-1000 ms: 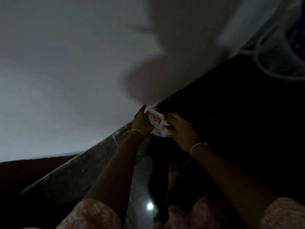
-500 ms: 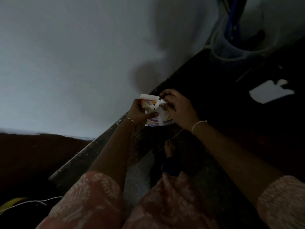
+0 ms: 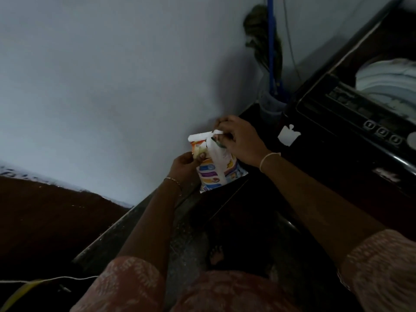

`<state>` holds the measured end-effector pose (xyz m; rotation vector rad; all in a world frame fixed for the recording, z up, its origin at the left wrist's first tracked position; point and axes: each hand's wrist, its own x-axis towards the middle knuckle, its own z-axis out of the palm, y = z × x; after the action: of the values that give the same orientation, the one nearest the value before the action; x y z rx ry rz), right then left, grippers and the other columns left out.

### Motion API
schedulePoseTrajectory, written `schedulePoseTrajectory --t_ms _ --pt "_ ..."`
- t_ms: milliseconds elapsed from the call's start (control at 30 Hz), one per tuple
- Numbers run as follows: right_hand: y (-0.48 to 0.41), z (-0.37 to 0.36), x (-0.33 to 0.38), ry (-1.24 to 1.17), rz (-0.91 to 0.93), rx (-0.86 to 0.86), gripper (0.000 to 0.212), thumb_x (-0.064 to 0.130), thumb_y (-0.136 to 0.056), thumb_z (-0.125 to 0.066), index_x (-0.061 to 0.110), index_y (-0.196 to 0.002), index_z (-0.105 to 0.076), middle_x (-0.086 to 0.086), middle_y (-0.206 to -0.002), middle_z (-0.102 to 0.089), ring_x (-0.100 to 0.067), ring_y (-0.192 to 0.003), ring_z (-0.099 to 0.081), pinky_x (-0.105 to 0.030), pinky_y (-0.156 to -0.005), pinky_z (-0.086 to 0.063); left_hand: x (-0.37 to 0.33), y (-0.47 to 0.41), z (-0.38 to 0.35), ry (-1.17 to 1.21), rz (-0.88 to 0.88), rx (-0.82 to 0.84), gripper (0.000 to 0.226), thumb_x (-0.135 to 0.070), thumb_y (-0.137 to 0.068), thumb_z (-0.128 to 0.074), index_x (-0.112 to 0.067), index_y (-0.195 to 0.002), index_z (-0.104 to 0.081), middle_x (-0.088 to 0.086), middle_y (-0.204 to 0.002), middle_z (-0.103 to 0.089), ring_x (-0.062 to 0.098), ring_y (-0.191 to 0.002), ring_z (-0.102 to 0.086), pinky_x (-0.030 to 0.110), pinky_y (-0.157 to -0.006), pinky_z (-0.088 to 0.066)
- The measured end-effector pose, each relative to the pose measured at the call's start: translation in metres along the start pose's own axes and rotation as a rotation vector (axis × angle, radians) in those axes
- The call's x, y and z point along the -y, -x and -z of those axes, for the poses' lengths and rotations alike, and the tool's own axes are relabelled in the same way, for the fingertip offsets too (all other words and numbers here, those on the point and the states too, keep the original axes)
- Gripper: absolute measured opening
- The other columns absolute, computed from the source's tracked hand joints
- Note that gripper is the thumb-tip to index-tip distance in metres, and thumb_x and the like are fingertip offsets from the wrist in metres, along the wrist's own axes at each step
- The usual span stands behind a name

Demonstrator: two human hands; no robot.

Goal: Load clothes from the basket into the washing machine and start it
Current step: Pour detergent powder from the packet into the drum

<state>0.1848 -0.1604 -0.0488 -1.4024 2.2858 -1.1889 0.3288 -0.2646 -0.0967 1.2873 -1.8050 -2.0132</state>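
Note:
I hold a white detergent packet with coloured print in front of me, upright, above the dark floor. My left hand grips its left side, thumb on the front. My right hand pinches the torn top flap of the packet. The dark top-loading washing machine stands at the right, its lid open, with pale clothes in the drum and round buttons on the front panel. The basket is not in view.
A blue-handled mop stands in a pale bucket in the corner beside the machine. A grey wall fills the left. A white cable and a yellow strip lie at lower left. My bare foot stands on the dark floor.
The view swung right and down, bringing the washing machine and mop into sight. The packet came up with both hands still on it, and its top flap now stands open.

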Motion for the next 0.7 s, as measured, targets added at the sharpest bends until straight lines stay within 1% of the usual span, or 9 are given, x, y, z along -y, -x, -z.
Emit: schedulePoseTrajectory --t_ms 67,133,200,267,300,367,400,533,700 --pt "0.002 0.012 0.006 0.015 0.026 0.010 0.022 0.014 -0.089 -0.063 0.004 -0.107 -0.068 -0.005 -0.118 -0.060 -0.014 -0.106 -0.056 -0.014 -0.085 -0.036 -0.007 0.011 -0.014 -0.004 -0.048 -0.056 0.031 -0.007 -0.093 -0.055 0.011 -0.119 -0.056 0.006 -0.095 -0.063 -0.009 -0.050 -0.062 0.008 -0.051 -0.051" --pt "0.003 0.025 0.010 0.010 0.046 0.023 0.022 0.013 -0.089 -0.063 0.003 -0.107 -0.068 -0.006 -0.116 -0.060 -0.018 -0.105 -0.058 -0.020 -0.086 -0.043 -0.014 0.019 -0.025 0.036 -0.074 -0.112 0.031 -0.006 -0.094 -0.054 0.014 -0.118 -0.056 0.006 -0.090 -0.066 -0.008 -0.048 -0.061 0.006 -0.045 -0.046" --pt "0.004 0.039 0.013 -0.014 0.067 0.028 0.021 0.012 -0.088 -0.063 0.003 -0.105 -0.068 -0.008 -0.112 -0.062 -0.020 -0.102 -0.060 -0.028 -0.088 -0.049 -0.025 0.028 -0.035 0.066 -0.109 -0.167 0.029 -0.006 -0.094 -0.055 0.016 -0.113 -0.058 0.007 -0.082 -0.070 -0.006 -0.049 -0.062 0.006 -0.046 -0.046" --pt "0.005 0.054 0.015 -0.028 0.084 0.014 0.020 0.013 -0.087 -0.063 0.003 -0.104 -0.068 -0.008 -0.109 -0.063 -0.021 -0.098 -0.062 -0.032 -0.087 -0.052 -0.037 0.035 -0.042 0.065 -0.139 -0.193 0.028 -0.010 -0.093 -0.058 0.014 -0.108 -0.062 0.002 -0.075 -0.074 -0.005 -0.051 -0.064 0.007 -0.048 -0.048" --pt "0.005 0.062 0.016 -0.036 0.085 -0.005 0.020 0.014 -0.087 -0.064 0.003 -0.104 -0.068 -0.008 -0.108 -0.063 -0.021 -0.096 -0.063 -0.032 -0.086 -0.053 -0.045 0.039 -0.045 0.060 -0.156 -0.198 0.027 -0.012 -0.092 -0.059 0.011 -0.105 -0.063 0.001 -0.077 -0.074 -0.004 -0.053 -0.065 0.009 -0.050 -0.049" --pt "0.004 0.082 0.019 -0.040 0.066 -0.057 0.021 0.018 -0.087 -0.064 0.005 -0.103 -0.067 -0.007 -0.107 -0.063 -0.022 -0.093 -0.064 -0.033 -0.085 -0.053 -0.062 0.045 -0.053 0.054 -0.204 -0.190 0.022 -0.020 -0.091 -0.061 0.000 -0.098 -0.067 0.011 -0.093 -0.073 0.000 -0.059 -0.067 0.015 -0.057 -0.055" --pt "0.003 0.095 0.022 -0.032 0.054 -0.085 0.021 0.019 -0.088 -0.064 0.005 -0.103 -0.067 -0.008 -0.106 -0.063 -0.023 -0.093 -0.064 -0.034 -0.084 -0.053 -0.072 0.048 -0.057 0.055 -0.232 -0.185 0.019 -0.023 -0.091 -0.062 -0.004 -0.094 -0.067 0.013 -0.096 -0.072 0.002 -0.060 -0.067 0.018 -0.060 -0.056" --pt "0.004 0.151 0.033 0.034 0.028 -0.179 0.021 0.017 -0.088 -0.064 0.001 -0.101 -0.067 -0.019 -0.104 -0.065 -0.032 -0.095 -0.063 -0.041 -0.086 -0.051 -0.115 0.066 -0.081 0.075 -0.317 -0.165 0.016 -0.025 -0.089 -0.065 -0.011 -0.084 -0.068 0.007 -0.082 -0.071 0.005 -0.055 -0.068 0.022 -0.056 -0.057" --pt "0.011 0.222 0.038 0.091 0.070 -0.255 0.024 0.020 -0.087 -0.066 -0.001 -0.098 -0.068 -0.019 -0.099 -0.064 -0.031 -0.092 -0.062 -0.034 -0.081 -0.046 -0.164 0.087 -0.122 0.221 -0.376 -0.130 0.014 -0.024 -0.086 -0.069 -0.013 -0.079 -0.070 0.001 -0.066 -0.073 0.013 -0.055 -0.069 0.028 -0.058 -0.059"
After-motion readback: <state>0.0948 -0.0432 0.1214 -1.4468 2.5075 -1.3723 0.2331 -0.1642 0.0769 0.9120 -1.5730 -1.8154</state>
